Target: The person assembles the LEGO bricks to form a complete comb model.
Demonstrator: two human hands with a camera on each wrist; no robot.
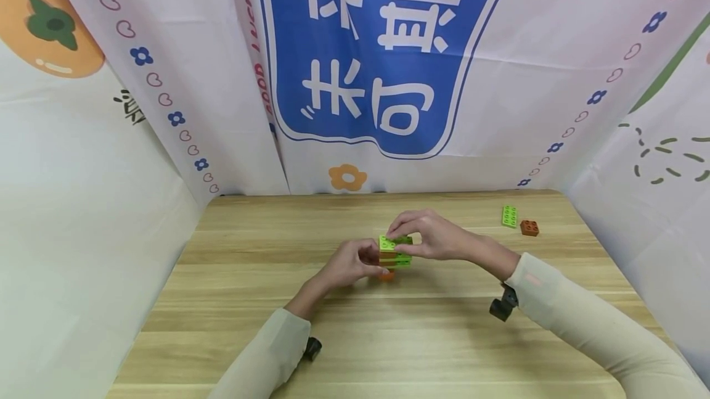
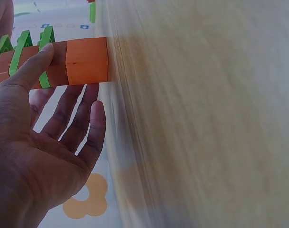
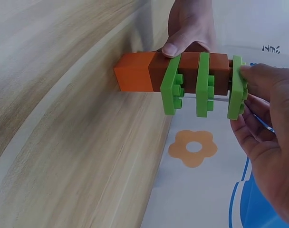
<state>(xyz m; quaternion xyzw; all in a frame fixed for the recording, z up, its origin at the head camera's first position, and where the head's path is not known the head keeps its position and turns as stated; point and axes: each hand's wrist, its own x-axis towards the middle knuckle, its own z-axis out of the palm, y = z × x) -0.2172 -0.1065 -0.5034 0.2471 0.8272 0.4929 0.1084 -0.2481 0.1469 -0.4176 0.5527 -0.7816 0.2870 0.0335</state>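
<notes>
A tower of toy building bricks stands upright on the table, with an orange brick point(image 3: 134, 71) at its foot. Above that, brown bricks point(image 3: 189, 66) alternate with green plates point(image 3: 202, 90) whose studded ends stick out to one side. My left hand point(image 1: 346, 263) grips the tower from the left; in the left wrist view its thumb lies along the lower brown brick point(image 2: 60, 64). My right hand point(image 1: 438, 235) pinches the topmost green plate point(image 3: 236, 92) between thumb and fingers. A narrow gap with brown studs shows beneath that plate in the right wrist view.
At the table's back right lie a loose green plate point(image 1: 510, 216) and a brown brick point(image 1: 529, 227). The wooden table point(image 1: 249, 300) meets a printed cloth backdrop point(image 1: 499, 109) behind, with more cloth at both sides.
</notes>
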